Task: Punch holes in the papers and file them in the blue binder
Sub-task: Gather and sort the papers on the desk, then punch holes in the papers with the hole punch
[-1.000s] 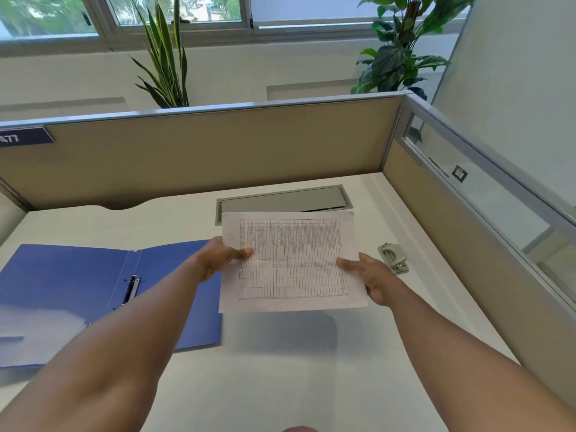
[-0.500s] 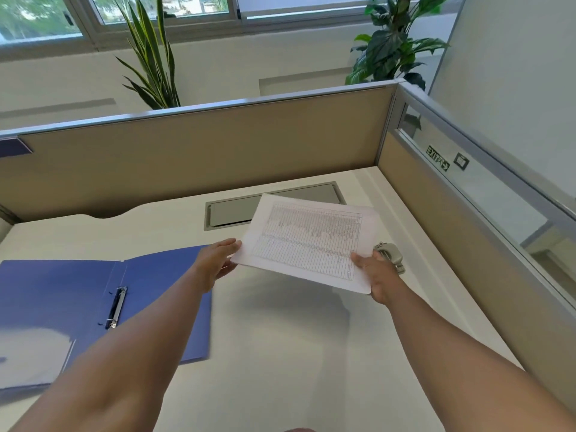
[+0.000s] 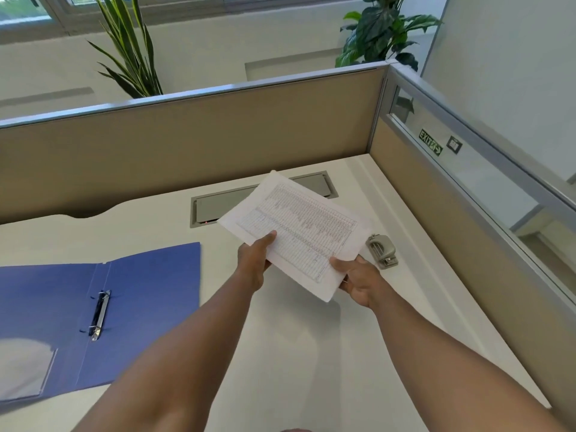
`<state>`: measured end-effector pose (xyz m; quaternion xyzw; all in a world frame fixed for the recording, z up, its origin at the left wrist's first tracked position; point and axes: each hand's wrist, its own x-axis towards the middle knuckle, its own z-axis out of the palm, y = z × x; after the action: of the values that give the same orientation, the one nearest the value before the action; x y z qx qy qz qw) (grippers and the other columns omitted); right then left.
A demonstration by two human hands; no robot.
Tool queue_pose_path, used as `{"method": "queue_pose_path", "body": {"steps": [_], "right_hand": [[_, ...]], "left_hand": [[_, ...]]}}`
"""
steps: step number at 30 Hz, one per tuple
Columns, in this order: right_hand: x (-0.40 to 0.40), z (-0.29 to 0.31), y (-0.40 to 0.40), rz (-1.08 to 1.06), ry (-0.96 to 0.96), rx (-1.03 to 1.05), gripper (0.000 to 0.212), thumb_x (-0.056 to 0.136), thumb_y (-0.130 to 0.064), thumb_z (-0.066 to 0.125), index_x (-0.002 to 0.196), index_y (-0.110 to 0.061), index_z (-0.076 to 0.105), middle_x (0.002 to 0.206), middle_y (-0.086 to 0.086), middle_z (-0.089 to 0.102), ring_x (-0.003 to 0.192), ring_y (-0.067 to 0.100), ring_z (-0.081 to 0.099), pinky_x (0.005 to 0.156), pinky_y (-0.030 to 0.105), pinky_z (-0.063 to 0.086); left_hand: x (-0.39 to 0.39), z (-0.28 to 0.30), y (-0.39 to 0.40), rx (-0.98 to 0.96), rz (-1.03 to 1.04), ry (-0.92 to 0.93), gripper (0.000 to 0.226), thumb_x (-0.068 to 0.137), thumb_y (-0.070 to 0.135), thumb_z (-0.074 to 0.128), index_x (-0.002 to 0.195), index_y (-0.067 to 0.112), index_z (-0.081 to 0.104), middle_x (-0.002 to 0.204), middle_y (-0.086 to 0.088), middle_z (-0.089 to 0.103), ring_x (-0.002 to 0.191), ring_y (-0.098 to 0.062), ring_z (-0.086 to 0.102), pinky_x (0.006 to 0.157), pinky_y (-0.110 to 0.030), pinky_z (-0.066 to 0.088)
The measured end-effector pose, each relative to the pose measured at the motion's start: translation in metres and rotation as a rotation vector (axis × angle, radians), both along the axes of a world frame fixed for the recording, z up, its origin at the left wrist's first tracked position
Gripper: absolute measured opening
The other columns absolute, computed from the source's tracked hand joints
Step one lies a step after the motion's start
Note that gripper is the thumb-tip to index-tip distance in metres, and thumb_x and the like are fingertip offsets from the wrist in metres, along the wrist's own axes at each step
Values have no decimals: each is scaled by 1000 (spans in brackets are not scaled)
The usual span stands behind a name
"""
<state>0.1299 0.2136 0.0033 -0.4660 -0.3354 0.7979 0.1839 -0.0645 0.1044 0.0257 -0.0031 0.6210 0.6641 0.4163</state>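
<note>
I hold the white papers (image 3: 299,232), printed with a table, above the desk in both hands. My left hand (image 3: 254,260) pinches their near-left edge and my right hand (image 3: 358,280) grips the near-right corner. The sheets are turned diagonally, with the far corner over the grey cable flap. A grey metal hole punch (image 3: 381,251) sits on the desk just right of the papers, close to my right hand. The blue binder (image 3: 149,291) lies open on the left, its metal ring clip (image 3: 100,314) showing along the spine.
The white desk (image 3: 296,353) is bounded by a beige partition at the back (image 3: 202,145) and another on the right (image 3: 467,238). A grey cable flap (image 3: 218,207) is set into the desk behind the papers. Plants stand beyond the partitions.
The papers have swung clockwise and moved right toward the hole punch. My left hand shifted right and took hold of their edge again. The view has turned slightly right.
</note>
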Motion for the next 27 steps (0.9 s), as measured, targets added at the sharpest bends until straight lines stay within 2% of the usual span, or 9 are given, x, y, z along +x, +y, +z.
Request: {"method": "queue_pose_path", "body": {"steps": [6,10,17,20,23,27], "right_hand": [[-3,-3,-4,53,12,-12,38,84,4,69,117,-12,61,110,9,72,98,26,68,81,43,57],[2,-8,-1,54,-12,-31,43,81,3,72,119,-12,60,106,10,73,93,26,70,77,41,58],[22,-17,25,-175,-57,-80,45,81,-3,75,123,-13,59,112,11,72,96,26,70,63,33,59],[29,-17,36,-165,-136,-24,36,85,-1,70,116,-16,65,105,7,72,94,23,68,68,33,56],[35,-21,43,-126,-197,24,28,85,2,68,108,-14,68,98,5,72,87,20,68,73,34,57],[42,-31,48,-110,-260,52,27,84,3,68,105,-15,68,95,5,72,84,19,68,71,32,57]], "left_hand": [[18,-5,19,27,58,-32,31,90,13,71,120,13,62,112,-5,72,101,-26,69,86,-42,57],[19,-11,25,-22,57,-7,31,91,13,70,121,14,61,114,-5,71,102,-27,69,91,-48,56],[16,-32,21,-106,-24,46,35,91,13,70,126,14,62,114,-3,71,104,-26,68,95,-50,54],[15,-42,21,-141,-61,69,31,92,13,69,122,15,63,112,-2,71,102,-24,68,91,-46,55],[15,-53,23,-208,-58,98,38,89,14,73,125,12,61,117,-5,70,104,-26,68,95,-48,54],[19,-63,29,-240,-54,94,33,90,12,72,120,11,61,113,-4,69,105,-27,67,97,-48,53]]}}
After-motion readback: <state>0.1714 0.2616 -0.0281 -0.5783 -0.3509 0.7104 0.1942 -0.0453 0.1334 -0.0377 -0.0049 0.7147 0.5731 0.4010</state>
